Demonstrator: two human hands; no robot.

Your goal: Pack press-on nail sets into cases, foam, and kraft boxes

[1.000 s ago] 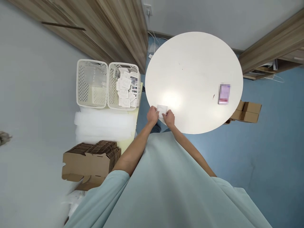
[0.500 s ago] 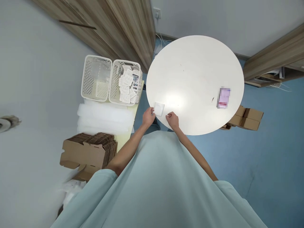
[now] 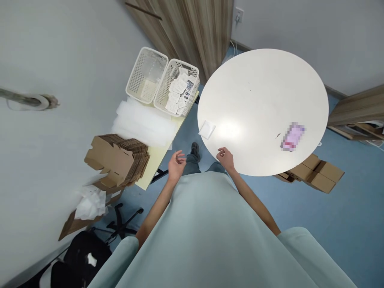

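A flat white square packet [image 3: 207,130] lies at the near left edge of the round white table [image 3: 264,88]. What it is made of or holds is hard to tell. My left hand [image 3: 176,166] hangs in the air left of the table, fingers apart with nothing in them, below and left of the packet. Over the table's near edge, my right hand [image 3: 226,159] is loosely curled, its fingers a little apart, and I see nothing in it. Neither hand touches the packet.
On a yellow side table [image 3: 154,158] at left stand a basket of white cards or packets [image 3: 162,94], another basket [image 3: 133,78], white foam sheets [image 3: 144,122] and folded cardboard boxes [image 3: 111,158]. A blurred pinkish item [image 3: 293,137] lies on the round table's right. Cartons [image 3: 319,174] sit beyond it.
My left hand has let go of the packet and drawn back left and down. The packet stays at the table edge. The view has turned, showing more of the left side.
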